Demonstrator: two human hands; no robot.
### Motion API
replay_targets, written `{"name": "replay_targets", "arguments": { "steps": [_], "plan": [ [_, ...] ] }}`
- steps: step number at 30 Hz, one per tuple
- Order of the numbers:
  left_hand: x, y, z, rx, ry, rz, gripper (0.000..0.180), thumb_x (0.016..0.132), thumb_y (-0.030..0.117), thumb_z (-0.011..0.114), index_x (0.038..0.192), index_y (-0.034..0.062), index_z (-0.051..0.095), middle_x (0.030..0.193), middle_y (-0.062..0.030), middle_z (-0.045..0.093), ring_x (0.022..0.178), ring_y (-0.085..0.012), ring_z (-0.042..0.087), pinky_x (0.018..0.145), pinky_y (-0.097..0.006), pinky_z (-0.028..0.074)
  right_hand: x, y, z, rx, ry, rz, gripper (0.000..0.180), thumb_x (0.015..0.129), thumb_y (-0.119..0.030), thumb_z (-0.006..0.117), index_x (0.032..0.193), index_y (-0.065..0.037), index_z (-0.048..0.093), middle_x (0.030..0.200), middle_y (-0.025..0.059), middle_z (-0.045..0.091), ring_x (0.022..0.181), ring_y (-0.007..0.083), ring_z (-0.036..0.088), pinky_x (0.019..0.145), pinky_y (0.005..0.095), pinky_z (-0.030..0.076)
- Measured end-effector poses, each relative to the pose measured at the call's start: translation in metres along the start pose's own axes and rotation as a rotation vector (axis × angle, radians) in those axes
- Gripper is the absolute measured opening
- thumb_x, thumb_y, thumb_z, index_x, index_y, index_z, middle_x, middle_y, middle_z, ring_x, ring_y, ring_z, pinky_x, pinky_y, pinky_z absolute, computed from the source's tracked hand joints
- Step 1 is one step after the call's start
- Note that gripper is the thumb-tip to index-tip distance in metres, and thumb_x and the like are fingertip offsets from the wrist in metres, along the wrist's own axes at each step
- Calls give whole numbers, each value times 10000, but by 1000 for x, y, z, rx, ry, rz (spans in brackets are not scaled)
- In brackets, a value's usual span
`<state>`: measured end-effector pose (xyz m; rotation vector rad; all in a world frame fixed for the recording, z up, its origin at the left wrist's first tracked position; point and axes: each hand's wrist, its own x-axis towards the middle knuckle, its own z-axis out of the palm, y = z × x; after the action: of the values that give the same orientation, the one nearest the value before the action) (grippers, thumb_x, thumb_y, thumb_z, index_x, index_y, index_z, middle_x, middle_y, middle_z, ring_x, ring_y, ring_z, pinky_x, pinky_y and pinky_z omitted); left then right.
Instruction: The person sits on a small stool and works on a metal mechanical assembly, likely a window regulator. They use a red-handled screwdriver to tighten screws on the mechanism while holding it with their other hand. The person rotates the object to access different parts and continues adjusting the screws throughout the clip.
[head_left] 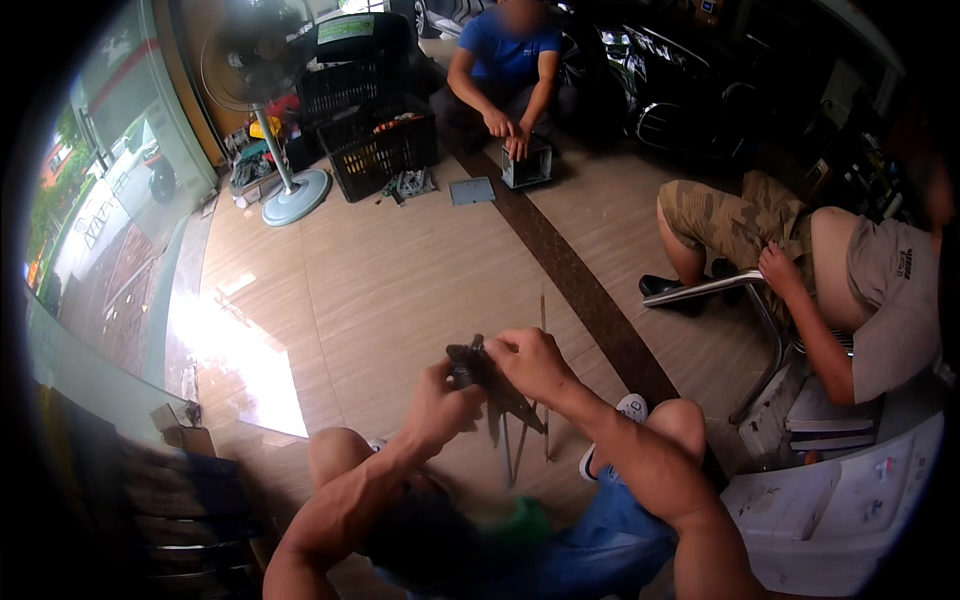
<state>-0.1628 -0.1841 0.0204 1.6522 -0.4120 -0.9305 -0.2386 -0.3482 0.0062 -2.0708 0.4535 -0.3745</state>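
In front of my knees, a dark metal part (466, 365) with a knobbed top is held up off the floor. My left hand (440, 405) is closed round its left side. My right hand (532, 368) has thumb and fingers pinched at its upper right; whether they grip the part itself or something small on it is hidden. A flat, pointed, brownish plate (515, 405) extends down to the right below the hands, and I cannot tell if it joins the part. Thin rods (507, 455) show below it, near my shoes.
A co-worker in a blue shirt (508, 45) squats ahead, hands on a grey metal box frame (527, 165). A grey plate (472, 191), black crate (375, 155) and standing fan (296, 197) are nearby. At right, another person sits on a metal-framed chair (765, 310).
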Motion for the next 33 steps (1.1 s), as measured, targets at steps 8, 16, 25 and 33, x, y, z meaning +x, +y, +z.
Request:
{"name": "replay_targets", "arguments": {
  "steps": [8,16,25,33],
  "plan": [
    [0,-3,-1,4,20,-1,305,849,106,664,1128,-18,650,779,-100,674,621,-168,656,515,-299,533,1,4,8,238,-74,260,368,1008,-289,606,1017,59,727,816,79,707,753,131,631,664,319,507],
    [0,3,-2,11,6,-17,290,830,74,694,1096,-19,626,818,-102,665,636,-178,657,530,-317,530,5,3,4,311,-117,288,327,1004,-271,626,957,42,706,767,48,664,619,78,576,510,259,442],
    [0,-3,-1,-8,-14,-7,338,839,106,654,1144,-38,634,810,-104,660,635,-171,649,539,-304,547,2,5,3,582,-109,368,228,958,-190,701,952,37,687,756,34,646,529,57,536,408,229,348],
    [5,4,1,1,-1,-13,316,841,64,646,1142,-27,618,815,-104,664,647,-164,662,503,-305,550,2,-7,-5,634,-134,482,266,976,-177,651,954,79,716,884,98,715,801,146,646,713,319,525]
  ]
}}
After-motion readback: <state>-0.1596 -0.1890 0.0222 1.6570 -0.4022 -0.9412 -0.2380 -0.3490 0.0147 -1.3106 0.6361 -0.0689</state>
